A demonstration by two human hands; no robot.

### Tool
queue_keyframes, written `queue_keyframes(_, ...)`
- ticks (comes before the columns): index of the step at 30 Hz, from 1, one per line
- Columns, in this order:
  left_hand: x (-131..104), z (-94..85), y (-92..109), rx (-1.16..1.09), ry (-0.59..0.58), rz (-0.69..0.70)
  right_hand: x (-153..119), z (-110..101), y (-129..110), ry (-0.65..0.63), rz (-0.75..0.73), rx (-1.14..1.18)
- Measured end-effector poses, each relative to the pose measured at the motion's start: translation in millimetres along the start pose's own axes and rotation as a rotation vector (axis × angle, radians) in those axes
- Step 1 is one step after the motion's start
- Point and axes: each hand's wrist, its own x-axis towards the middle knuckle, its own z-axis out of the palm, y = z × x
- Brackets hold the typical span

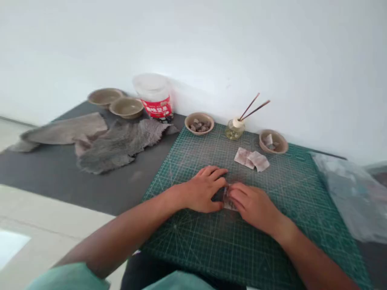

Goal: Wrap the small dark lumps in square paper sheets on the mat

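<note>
My left hand (206,191) rests on the green cutting mat (193,245), its thumb and index finger at the left edge of a small printed wrapper (229,204). The other fingers of that hand are stretched out and spread. From the right, my right hand (252,203) is closed over the wrapper with bunched fingers, which hide much of it. Whether anything lies inside the wrapper cannot be made out. Just beyond the hands, two similar pale wrappers (252,159) with reddish-brown marks lie flat, overlapping.
Along the wall stand a bowl of brown lumps (199,123), a reed diffuser (235,128), a bowl with small pale pieces (273,141), a red-labelled plastic tub (155,98) and two bowls (126,107). Grey cloths (113,143) lie left. A clear plastic bag (353,197) lies right.
</note>
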Motion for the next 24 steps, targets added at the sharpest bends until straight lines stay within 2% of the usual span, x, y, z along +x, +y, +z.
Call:
queue_keyframes(4,0.1,-0.6,0.6,-0.012,0.005,-0.003,-4.4,-11.0,11.6,-0.048,0.055,-0.008)
queue_keyframes(7,0.8,-0.7,0.9,-0.018,0.006,0.012,-5.1,-10.0,9.1,-0.117,-0.059,0.021)
queue_keyframes(12,1.0,-1.6,1.1,-0.015,0.008,-0.004,-2.2,-12.2,12.4,-0.008,0.091,-0.015)
queue_keyframes(16,1.0,-1.1,1.2,-0.014,0.008,0.007,-2.3,-14.3,11.4,-0.122,-0.045,0.046)
queue_keyframes(18,1.0,-0.6,1.2,-0.011,0.013,0.006,-1.6,-13.4,9.6,-0.084,-0.023,0.046)
queue_keyframes(21,1.0,-0.6,1.2,-0.008,0.013,-0.004,0.2,-12.4,8.8,-0.008,0.096,0.009)
queue_keyframes(24,1.0,-1.2,1.2,-0.009,0.003,0.002,1.2,-11.8,7.3,-0.082,0.01,0.032)
